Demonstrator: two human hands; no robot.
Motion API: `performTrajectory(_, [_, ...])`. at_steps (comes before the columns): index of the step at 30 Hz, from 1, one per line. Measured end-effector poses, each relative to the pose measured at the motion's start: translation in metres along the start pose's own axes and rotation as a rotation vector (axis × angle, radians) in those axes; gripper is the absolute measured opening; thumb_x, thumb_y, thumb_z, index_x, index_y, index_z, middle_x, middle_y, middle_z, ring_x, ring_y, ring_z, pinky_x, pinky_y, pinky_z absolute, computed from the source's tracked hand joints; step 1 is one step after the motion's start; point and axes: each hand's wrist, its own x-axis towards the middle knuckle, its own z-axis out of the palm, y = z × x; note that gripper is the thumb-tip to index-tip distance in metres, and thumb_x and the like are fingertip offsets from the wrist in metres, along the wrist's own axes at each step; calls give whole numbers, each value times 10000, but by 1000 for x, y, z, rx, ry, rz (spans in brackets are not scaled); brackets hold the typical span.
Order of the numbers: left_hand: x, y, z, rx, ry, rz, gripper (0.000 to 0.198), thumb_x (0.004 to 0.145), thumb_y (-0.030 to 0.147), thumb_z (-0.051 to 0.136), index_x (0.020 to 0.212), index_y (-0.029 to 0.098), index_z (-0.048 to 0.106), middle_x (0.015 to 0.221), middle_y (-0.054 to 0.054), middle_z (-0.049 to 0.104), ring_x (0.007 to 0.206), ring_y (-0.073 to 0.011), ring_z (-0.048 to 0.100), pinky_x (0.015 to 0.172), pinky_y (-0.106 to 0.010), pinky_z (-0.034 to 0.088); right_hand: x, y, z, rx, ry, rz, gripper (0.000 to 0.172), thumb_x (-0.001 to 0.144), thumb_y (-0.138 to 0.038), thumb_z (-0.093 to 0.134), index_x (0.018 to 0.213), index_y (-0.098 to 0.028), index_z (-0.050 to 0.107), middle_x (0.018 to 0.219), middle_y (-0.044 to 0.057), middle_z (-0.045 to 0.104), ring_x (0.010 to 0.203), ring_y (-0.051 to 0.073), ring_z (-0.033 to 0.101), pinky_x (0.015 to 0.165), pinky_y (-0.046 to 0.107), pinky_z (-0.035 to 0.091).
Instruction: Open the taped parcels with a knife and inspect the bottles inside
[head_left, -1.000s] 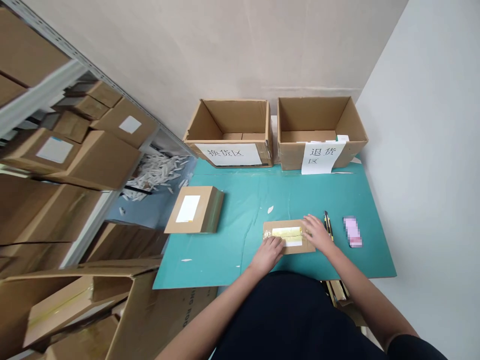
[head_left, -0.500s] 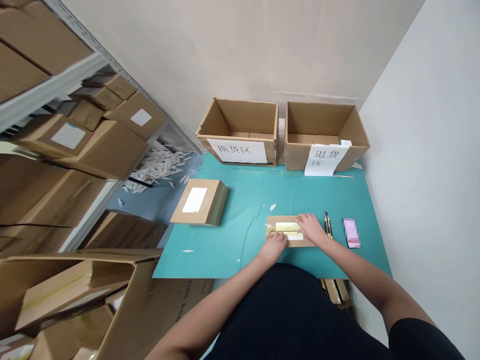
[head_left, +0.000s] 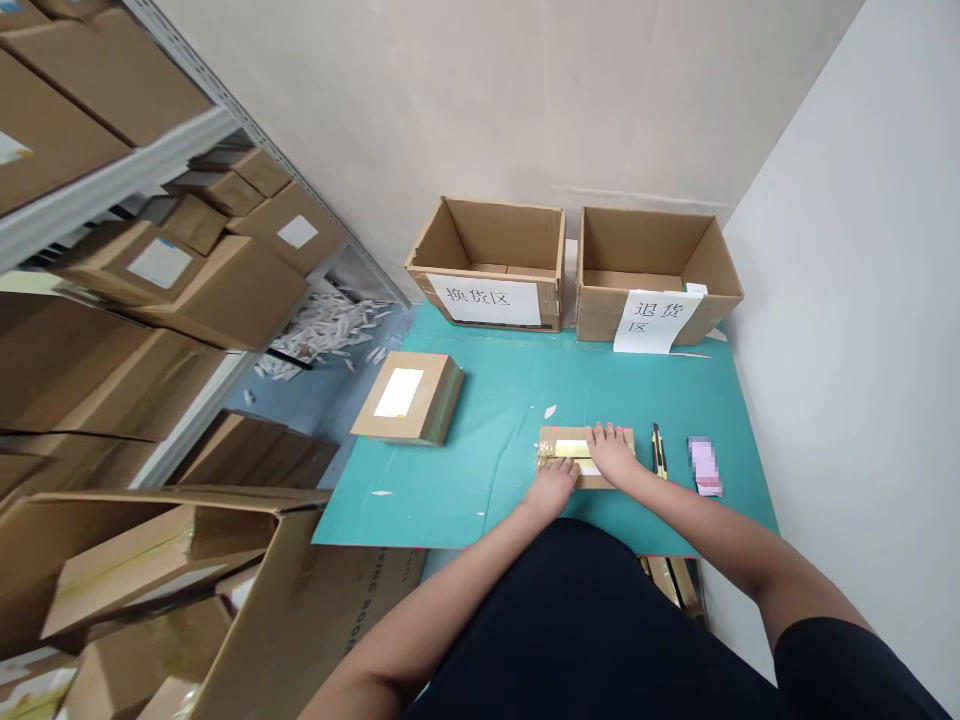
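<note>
A small cardboard box [head_left: 549,437] lies flat near the front edge of the teal table. Pale yellow and white strips run along its top, and clear tape wrinkles at its left end. My left hand [head_left: 553,484] rests on the near left part of the box, fingers laid out over the top. Across the right half lies my right hand [head_left: 610,452], its fingers stretched and slightly spread. Just right of the box is a yellow and black box cutter [head_left: 658,451].
A phone [head_left: 705,466] lies at the table's right. A labelled carton [head_left: 401,395] sits at the left. Two open boxes with paper signs, one left [head_left: 487,300] and one right [head_left: 652,320], stand at the back. Shelves of cartons [head_left: 247,290] and a large open carton [head_left: 300,580] flank the left.
The view has shifted slightly. My right hand has slid a little left on the box, baring its right end. My left hand stays on the near left part.
</note>
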Motion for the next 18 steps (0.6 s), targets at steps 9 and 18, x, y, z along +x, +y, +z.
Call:
performTrajectory(9, [0, -3, 5, 53, 19, 36, 392, 930, 106, 505, 1321, 124, 536, 1388, -223, 561, 1287, -314, 542, 1036, -471, 441, 4, -14, -5, -58, -30, 17, 560, 954, -63, 365, 1513, -52, 393, 1471, 365, 424, 1321, 392, 540, 1013, 613, 425])
performTrajectory(18, [4, -7, 11, -42, -7, 23, 361, 892, 115, 565, 1247, 175, 582, 1344, -171, 606, 1265, -297, 555, 1048, -465, 430, 10, 6, -47, 52, -156, -103, 502, 924, -93, 467, 1426, -85, 502, 1156, 271, 704, 1049, 315, 706, 872, 434, 531])
